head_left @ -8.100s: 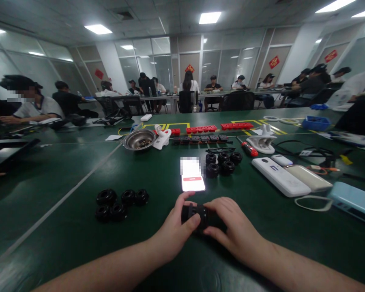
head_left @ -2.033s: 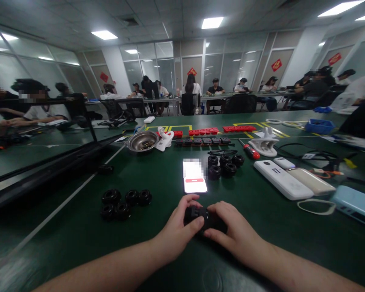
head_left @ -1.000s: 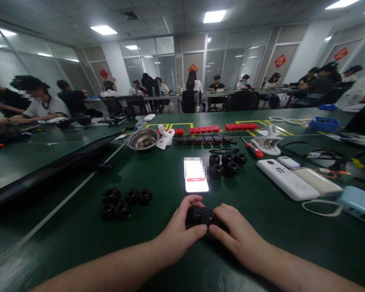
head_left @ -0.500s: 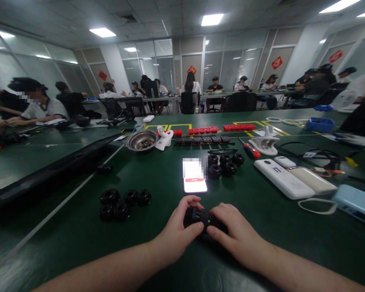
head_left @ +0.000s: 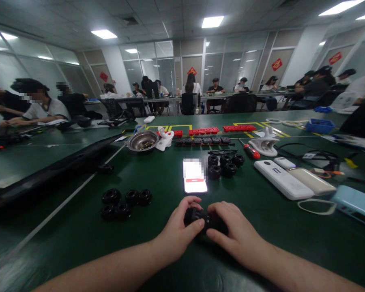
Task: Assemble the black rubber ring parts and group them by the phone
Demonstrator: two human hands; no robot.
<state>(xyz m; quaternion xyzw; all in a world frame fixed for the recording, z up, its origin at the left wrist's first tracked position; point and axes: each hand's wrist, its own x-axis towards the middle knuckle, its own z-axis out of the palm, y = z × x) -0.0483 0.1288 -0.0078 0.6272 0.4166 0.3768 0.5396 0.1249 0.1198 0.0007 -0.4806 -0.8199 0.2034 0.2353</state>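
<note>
A small black round part [head_left: 200,217] sits between both my hands, low on the green table [head_left: 255,227]. My left hand [head_left: 178,233] grips its left side, thumb across the front. My right hand [head_left: 235,235] closes on its right side, fingers curled over it. A lit phone [head_left: 194,175] lies just beyond my hands. Several black wheels [head_left: 125,202] lie in a group to the left. A second group of black wheels [head_left: 225,164] lies behind the phone to the right.
A metal bowl [head_left: 142,141] and white clip [head_left: 165,139] stand further back, with red part strips [head_left: 203,131] and a red screwdriver [head_left: 249,149]. White power banks [head_left: 280,179], cables and a light blue device [head_left: 355,202] lie right. A long black bar [head_left: 57,168] crosses left. Other people sit around.
My fingers have shifted slightly on the black part, which has turned a little between my hands. Since eight seconds ago the long black bar has appeared on the left of the table.
</note>
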